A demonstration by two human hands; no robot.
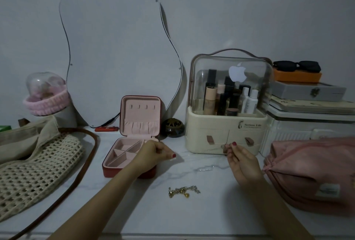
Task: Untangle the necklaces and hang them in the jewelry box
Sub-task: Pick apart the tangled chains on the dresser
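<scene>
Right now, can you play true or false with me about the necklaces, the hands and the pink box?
1. The jewelry box is open. True.
2. A necklace already hangs on the hooks in the lid. False: the hooks are bare.
3. A gold chain pile lies on the table between the arms. True.
4. The right hand is flat on the table. False: it is raised, fingers pinching a thin chain.
5. The left hand is beside the jewelry box. True.

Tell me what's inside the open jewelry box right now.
The jewelry box shows bare pink compartments; its lid's hooks hold nothing. The left hand covers the box's right side, so that part is unseen.
</scene>
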